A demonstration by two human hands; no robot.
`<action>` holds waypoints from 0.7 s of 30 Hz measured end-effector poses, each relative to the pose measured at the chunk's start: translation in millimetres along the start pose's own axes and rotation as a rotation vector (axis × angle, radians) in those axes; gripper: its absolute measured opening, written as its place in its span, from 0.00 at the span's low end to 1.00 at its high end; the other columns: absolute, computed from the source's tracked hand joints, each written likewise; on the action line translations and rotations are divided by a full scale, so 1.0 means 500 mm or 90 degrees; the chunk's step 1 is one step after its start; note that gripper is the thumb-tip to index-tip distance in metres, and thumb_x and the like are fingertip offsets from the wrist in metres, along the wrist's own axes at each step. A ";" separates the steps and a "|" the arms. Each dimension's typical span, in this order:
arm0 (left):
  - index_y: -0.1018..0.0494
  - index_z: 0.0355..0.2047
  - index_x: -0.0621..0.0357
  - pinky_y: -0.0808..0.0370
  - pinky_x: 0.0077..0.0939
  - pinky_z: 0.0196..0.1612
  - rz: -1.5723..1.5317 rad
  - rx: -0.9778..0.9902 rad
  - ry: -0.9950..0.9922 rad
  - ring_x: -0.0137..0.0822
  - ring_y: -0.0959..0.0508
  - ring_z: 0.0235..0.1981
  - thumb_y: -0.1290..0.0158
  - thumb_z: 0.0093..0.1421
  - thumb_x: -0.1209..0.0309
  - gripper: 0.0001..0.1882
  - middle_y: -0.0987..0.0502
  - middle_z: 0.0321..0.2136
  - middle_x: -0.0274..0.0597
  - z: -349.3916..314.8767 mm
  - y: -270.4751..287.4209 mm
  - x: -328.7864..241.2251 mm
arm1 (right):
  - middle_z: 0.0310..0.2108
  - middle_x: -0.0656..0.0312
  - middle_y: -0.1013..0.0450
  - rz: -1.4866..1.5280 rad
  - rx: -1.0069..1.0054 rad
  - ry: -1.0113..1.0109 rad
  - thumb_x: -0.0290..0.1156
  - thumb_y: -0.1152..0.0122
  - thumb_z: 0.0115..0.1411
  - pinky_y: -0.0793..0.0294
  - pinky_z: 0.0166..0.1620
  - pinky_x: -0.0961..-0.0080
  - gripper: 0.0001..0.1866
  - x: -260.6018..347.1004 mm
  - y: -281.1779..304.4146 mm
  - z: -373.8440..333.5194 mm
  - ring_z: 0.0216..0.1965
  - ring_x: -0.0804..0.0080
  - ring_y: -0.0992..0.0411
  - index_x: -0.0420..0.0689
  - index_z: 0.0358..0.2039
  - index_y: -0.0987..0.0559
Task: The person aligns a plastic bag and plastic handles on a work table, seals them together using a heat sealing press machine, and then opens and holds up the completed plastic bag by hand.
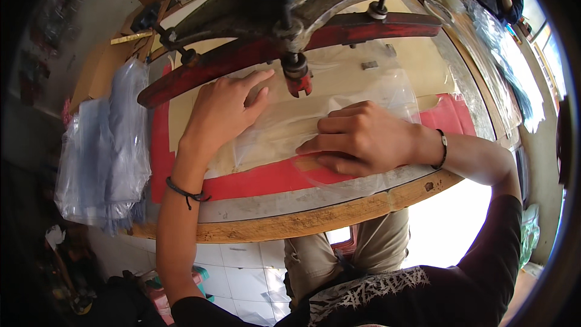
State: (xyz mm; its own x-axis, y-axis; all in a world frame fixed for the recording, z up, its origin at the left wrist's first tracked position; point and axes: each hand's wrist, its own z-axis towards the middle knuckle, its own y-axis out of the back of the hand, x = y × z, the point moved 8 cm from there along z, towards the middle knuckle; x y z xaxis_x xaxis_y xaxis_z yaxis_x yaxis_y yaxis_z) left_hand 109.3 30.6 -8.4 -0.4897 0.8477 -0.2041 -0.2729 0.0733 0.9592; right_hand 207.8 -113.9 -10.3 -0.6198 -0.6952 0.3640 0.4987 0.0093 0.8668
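Hard to make out the edges of the clear film, see-through and glaring in places, lying between and under both hands across a pale sheet and a red sheet. Cannot tell the number of layers.

See the left hand with its back up over the left part of the film, index finger and thumb spread apart, other fingers mostly hidden behind them; cannot tell about contact at the tips. See the right hand bent over the right part, fingers curled and fairly close, thumb low near the red sheet; cannot tell about any pinch, for fingertips partly lost from sight.

Standing in the way: a dark metal press, cut off by the upper edge, with a long red bar across the far part of the film and a red-tipped socket hanging just beyond the gap between the hands. Left of the table, find a stack of clear bags near a cardboard box. At upper right, notice loose plastic sheets and another person's dark sleeve, mostly cut off
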 end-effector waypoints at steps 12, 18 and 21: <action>0.25 0.46 0.49 0.25 0.42 0.32 -0.046 0.022 -0.007 0.50 0.19 0.29 0.47 0.63 0.64 0.12 0.20 0.25 0.50 -0.015 0.022 0.003 | 0.33 0.57 0.26 0.017 -0.007 0.026 0.33 0.41 0.57 0.24 0.39 0.61 0.16 0.006 0.006 -0.006 0.34 0.55 0.25 0.46 0.46 0.22; 0.22 0.32 0.54 0.26 0.30 0.29 -0.038 0.048 0.001 0.36 0.27 0.19 0.34 0.51 0.55 0.17 0.32 0.14 0.37 -0.044 0.033 -0.038 | 0.34 0.56 0.26 0.007 0.018 0.016 0.31 0.41 0.58 0.24 0.40 0.60 0.15 0.006 0.016 -0.028 0.35 0.54 0.25 0.43 0.46 0.22; 0.24 0.28 0.55 0.25 0.30 0.38 -0.145 0.098 -0.194 0.38 0.24 0.32 0.29 0.41 0.51 0.24 0.25 0.29 0.37 -0.072 0.057 -0.111 | 0.30 0.58 0.28 0.004 -0.013 0.029 0.31 0.40 0.60 0.26 0.37 0.63 0.13 0.012 0.017 -0.023 0.32 0.57 0.27 0.42 0.45 0.21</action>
State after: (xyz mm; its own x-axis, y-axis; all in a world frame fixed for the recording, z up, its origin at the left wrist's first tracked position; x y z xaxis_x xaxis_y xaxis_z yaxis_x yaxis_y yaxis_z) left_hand 98.8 -33.4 23.0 -0.1568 0.9161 -0.3691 -0.2079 0.3348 0.9191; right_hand 215.3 -126.4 -4.7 -0.5891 -0.7267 0.3533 0.5151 -0.0009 0.8571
